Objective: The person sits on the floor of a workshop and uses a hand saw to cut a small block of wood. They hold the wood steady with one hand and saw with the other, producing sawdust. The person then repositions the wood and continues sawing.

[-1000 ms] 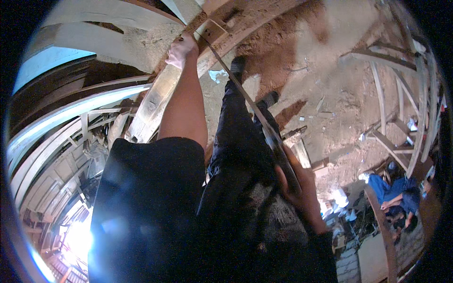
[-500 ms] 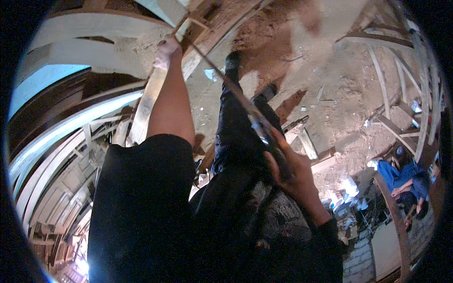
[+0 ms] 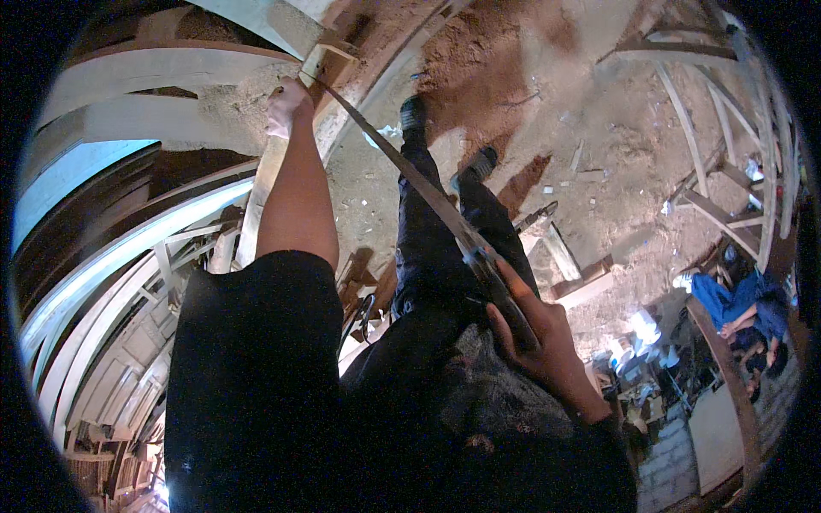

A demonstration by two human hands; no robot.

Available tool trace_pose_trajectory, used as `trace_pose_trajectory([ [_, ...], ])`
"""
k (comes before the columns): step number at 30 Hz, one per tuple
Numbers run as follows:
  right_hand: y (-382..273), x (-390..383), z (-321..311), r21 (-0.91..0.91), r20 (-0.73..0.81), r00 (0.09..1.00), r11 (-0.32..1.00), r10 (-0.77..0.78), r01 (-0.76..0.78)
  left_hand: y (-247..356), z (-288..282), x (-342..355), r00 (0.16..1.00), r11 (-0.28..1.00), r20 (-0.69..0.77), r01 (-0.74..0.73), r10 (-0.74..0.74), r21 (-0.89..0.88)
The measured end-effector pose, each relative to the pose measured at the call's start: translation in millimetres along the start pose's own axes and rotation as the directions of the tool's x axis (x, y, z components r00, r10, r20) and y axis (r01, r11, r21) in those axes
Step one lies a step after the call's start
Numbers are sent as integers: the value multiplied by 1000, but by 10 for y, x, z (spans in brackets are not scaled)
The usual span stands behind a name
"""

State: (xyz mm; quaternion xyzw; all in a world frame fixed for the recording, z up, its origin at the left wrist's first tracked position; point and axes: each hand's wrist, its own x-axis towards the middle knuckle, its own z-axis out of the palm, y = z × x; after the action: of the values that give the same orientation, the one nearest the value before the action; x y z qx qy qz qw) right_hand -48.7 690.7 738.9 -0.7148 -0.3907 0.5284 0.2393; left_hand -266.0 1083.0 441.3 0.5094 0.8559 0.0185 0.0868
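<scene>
Handsaw [image 3: 419, 179] is gripped at its near end by the right hand [image 3: 549, 340] and is stretched diagonally across the middle of the scene, its tip brought right up to the timber [image 3: 330, 120] at far left. Just beside that tip, the left hand [image 3: 291, 104] is curled over the timber, apparently in a bracing grip, though its fingertips are hidden. A sawing step seems to be in hand here! Pale dust [image 3: 239, 101] is scattered to the left, on a neighbouring board [image 3: 154, 73]. Whether the teeth are sunk into a cut cannot be told from this angle. What is called for next, most likely: the timber pinned firmly, the blade held in line, the left fingers placed clear of the teeth. And the saw itself? A long, slim, greyish-brown blade is shown, narrowed toward the far end, with a bluish glint caught near the dark handle [image 3: 510, 313]. The handle is largely covered, so its full shape cannot be made out. Dark trouser legs [image 3: 415, 231] are crossed by the blade.
</scene>
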Motion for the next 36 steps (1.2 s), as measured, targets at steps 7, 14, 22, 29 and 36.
trace_pose_trajectory([
  [7, 77, 226, 33, 0, -44, 998, 998, -55, 55, -387, 936, 675, 981, 946, -148, 71, -123, -317],
  [14, -15, 502, 53, -34, 100, 993, 997, 69, -66, -274, 291, 277, 994, 982, 43, 104, -98, -157],
  [22, 141, 198, -110, -14, -104, 993, 998, -56, 55, 207, -371, -150, 995, 997, 89, 46, -51, 64],
  [29, 304, 222, 154, -75, -50, 985, 984, -166, 162, -713, 932, 1448, 976, 981, -102, -195, 193, -14],
  [36, 297, 25, 10, -130, -77, 994, 989, -75, 65, -59, 287, 345, 992, 996, 114, -62, 55, 60],
])
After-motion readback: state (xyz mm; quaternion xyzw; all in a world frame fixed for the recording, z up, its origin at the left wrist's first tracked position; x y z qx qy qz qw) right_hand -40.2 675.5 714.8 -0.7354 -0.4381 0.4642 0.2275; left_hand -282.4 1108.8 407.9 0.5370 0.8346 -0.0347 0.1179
